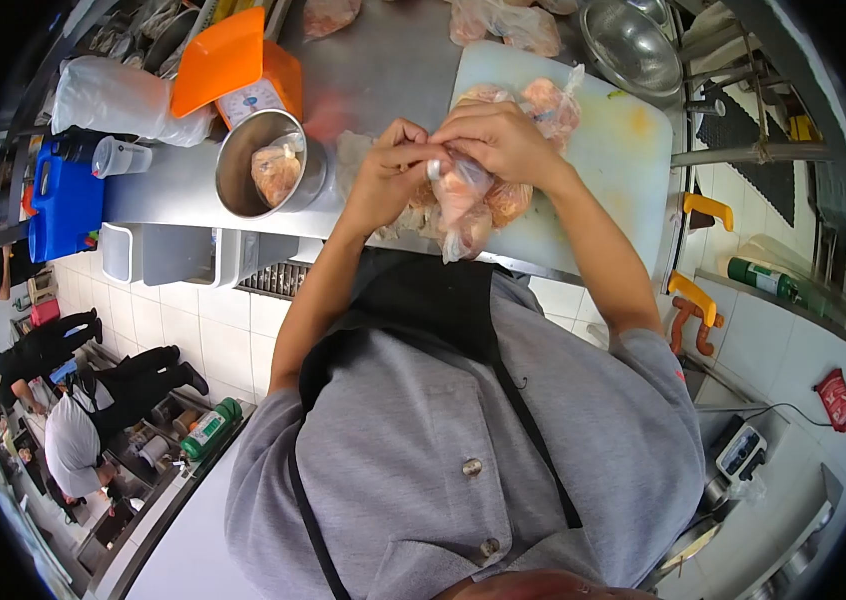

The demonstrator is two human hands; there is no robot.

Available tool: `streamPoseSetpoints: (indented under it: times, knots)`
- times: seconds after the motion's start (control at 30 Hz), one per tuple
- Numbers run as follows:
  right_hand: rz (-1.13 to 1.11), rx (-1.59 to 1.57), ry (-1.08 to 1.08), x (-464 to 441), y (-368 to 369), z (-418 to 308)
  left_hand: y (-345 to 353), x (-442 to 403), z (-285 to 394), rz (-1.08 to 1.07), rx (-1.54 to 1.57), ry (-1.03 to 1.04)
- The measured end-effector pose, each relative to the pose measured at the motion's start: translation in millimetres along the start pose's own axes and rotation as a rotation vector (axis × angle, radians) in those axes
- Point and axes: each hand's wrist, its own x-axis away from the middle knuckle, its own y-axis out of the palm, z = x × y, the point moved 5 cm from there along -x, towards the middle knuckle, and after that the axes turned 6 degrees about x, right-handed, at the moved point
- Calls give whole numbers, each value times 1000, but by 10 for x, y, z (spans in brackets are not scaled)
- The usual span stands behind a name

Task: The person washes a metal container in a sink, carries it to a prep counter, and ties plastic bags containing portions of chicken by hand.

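My left hand [393, 178] and my right hand [503, 142] meet above the near left part of a white cutting board [608, 190]. Both have their fingers pinched together on a clear plastic bag of raw meat [463, 188], at its gathered top. Several similar bags of meat [551, 105] lie around and behind it on the board. Left of my left hand stands a steel pot [233, 170] with one bagged portion [276, 175] inside. My fingers partly hide the bag's neck.
An orange kitchen scale [278, 80] stands behind the pot, beside a white plastic bag [128, 100] and a blue jerrycan [68, 205]. A steel colander [633, 45] sits at the back right. Grey bins [178, 255] are below the counter edge. Several people are at far left.
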Motion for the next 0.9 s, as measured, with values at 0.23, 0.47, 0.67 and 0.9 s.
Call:
streamPoseSetpoints:
  times: [0.23,0.47,0.67,0.9]
  knots:
    - [474,249,-99,345,229,-9,113,63,-272,436,527,-351]
    - [565,523,287,400,283,-384,224,6,-146,466,125,-246]
    - [685,540,378,523,444,-257,393,68,-190,489,423,-342]
    - [817,442,459,588,550,-100,436,88,-268,613,679,-410]
